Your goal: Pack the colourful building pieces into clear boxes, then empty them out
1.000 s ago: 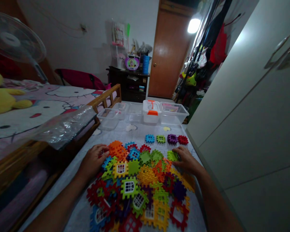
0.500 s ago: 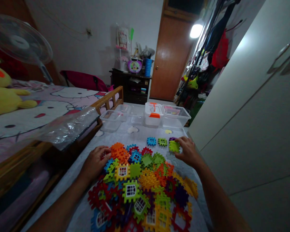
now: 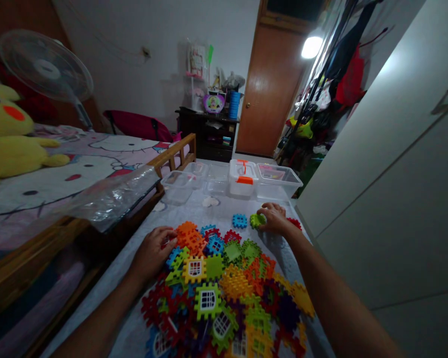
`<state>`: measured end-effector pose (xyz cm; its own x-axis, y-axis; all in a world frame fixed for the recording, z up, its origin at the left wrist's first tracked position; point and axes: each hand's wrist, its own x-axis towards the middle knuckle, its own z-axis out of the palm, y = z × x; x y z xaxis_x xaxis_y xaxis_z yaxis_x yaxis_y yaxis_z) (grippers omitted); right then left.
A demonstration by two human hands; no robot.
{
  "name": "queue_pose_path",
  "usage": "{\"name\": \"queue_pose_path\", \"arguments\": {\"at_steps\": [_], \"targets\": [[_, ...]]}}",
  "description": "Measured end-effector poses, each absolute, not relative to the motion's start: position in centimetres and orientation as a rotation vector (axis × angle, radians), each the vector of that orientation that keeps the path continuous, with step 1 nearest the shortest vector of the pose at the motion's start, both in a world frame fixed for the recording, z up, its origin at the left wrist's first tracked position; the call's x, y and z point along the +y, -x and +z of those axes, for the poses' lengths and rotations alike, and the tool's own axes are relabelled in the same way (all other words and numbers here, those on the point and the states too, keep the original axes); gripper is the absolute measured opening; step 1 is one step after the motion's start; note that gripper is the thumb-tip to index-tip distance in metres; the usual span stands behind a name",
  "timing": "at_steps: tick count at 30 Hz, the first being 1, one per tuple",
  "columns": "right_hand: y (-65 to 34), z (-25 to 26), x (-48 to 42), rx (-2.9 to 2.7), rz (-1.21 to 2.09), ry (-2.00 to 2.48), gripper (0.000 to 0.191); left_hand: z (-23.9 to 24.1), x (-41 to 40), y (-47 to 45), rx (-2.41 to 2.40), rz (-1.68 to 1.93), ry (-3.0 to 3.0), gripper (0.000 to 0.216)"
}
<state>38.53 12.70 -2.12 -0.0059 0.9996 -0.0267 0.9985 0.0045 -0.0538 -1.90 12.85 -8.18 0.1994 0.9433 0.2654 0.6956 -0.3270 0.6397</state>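
A heap of colourful notched plastic building blocks point(image 3: 236, 282) covers the near part of the cloth-covered surface. My left hand point(image 3: 157, 248) rests at the heap's left edge, fingers loosely curled and apart from the thumb, touching or close to the orange blocks point(image 3: 190, 237). Beyond the heap, my right hand point(image 3: 274, 218) pinches a green block point(image 3: 256, 221) at its right edge, low over the cloth. Left of that block lies a blue window-frame block point(image 3: 239, 221). A red block point(image 3: 294, 223) shows partly behind my right wrist.
Clear plastic bins point(image 3: 177, 188) stand in a row at the far end, with a lidded box point(image 3: 243, 178) with orange latches among them. A wooden bed rail point(image 3: 173, 158) runs along the left. A white cabinet point(image 3: 388, 164) borders the right.
My right hand has moved left with the green block, to where a green frame block lay beside the blue one. My left hand stays by the orange blocks. The view has shifted slightly.
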Motion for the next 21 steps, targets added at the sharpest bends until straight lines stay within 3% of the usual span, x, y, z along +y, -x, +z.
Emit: {"name": "queue_pose_path", "arguments": {"at_steps": [5, 12, 21], "targets": [[-38.3, -1.8, 12.9, -2.252, 0.115, 2.211, 0.067, -7.9, 12.7, 1.8, 1.530, 0.872, -2.087, 0.035], [-37.7, -2.3, 13.5, -2.289, 0.146, 2.230, 0.050, -7.5, 12.5, 1.7, 1.536, 0.863, -2.091, 0.034], [-37.7, -1.1, 13.2, -2.295, 0.157, 2.254, 0.053, -7.8, 12.6, 1.7, 1.542, 0.847, -2.104, 0.033]]}}
